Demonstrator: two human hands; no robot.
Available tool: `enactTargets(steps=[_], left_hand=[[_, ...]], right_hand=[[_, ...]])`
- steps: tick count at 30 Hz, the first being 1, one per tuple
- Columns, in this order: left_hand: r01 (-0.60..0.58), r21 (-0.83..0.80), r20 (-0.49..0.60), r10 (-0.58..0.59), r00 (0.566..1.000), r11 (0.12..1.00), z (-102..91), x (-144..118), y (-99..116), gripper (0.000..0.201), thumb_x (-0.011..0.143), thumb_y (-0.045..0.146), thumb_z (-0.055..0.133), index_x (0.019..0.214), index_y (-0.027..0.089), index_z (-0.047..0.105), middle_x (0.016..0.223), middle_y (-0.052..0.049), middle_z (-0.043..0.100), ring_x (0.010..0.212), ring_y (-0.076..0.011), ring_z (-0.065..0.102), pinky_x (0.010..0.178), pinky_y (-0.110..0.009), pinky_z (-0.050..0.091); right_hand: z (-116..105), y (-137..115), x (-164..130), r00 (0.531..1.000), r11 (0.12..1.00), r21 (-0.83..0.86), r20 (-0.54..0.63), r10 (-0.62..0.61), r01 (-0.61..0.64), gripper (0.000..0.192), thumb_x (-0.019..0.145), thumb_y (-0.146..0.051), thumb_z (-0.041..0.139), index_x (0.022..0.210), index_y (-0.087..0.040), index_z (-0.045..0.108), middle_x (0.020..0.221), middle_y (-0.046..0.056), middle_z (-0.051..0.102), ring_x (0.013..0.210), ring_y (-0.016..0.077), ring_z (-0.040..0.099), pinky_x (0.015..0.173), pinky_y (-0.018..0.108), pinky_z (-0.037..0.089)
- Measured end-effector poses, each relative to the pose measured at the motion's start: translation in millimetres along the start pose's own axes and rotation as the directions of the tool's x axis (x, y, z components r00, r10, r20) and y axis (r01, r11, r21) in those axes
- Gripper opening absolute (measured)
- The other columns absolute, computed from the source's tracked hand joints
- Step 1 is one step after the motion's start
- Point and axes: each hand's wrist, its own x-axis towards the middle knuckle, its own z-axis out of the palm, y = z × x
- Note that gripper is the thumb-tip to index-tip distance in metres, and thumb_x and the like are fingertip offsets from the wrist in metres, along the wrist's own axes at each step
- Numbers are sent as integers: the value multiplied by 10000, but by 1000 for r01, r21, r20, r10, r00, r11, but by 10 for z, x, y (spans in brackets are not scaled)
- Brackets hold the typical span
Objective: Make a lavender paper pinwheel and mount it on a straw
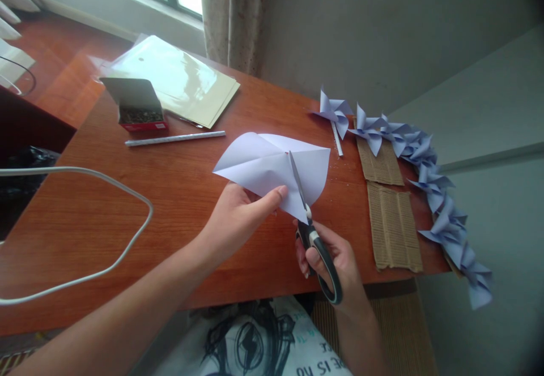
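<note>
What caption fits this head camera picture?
Left hand holds folded pale-blue paper; right hand cuts it with black-handled scissors.

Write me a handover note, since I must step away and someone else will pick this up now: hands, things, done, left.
Left hand holds the folded pale paper above the wooden table.
Right hand grips the scissors, blades cutting into the paper along a crease.
Done: a row of paper pinwheels lies at the table's right edge, by the corrugated cardboard pieces.
Left: this cut is unfinished; the white stick and the open box of pins lie unused.
</note>
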Motion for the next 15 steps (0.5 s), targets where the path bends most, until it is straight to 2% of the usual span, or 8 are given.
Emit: enactTargets(steps=[15], left_hand=[[1, 42, -23, -1, 1000, 999, 4, -7, -4, 268, 802, 406, 774, 841, 148, 715, 852, -50, 764, 799, -221, 689, 691, -278, 526]], right_hand=[[-6, 41, 8, 1000, 1000, -14, 14, -21, 21, 583, 792, -530, 793, 1256, -190, 700, 734, 0, 575, 545, 95, 471, 484, 231, 394]])
